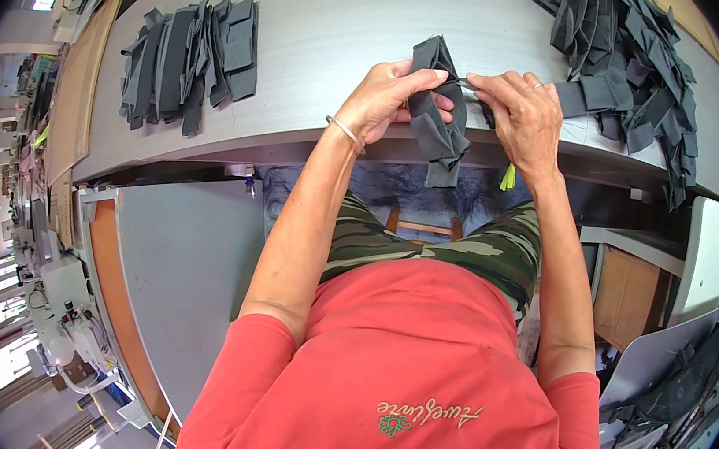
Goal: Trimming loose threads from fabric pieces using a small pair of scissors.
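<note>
My left hand (389,95) grips a folded dark grey fabric piece (438,118) that hangs over the front edge of the grey table (339,18). A thin bangle sits on that wrist. My right hand (521,110) pinches the same piece at its upper right edge, fingertips almost meeting those of the left hand. Something small and yellow-green (507,178) pokes out beneath the right wrist; I cannot tell what it is.
A neat row of dark grey fabric pieces (192,59) lies at the table's left. A loose heap of similar pieces (625,69) fills the far right. A lower grey side table (187,258) stands at my left; sewing machines line the left rim.
</note>
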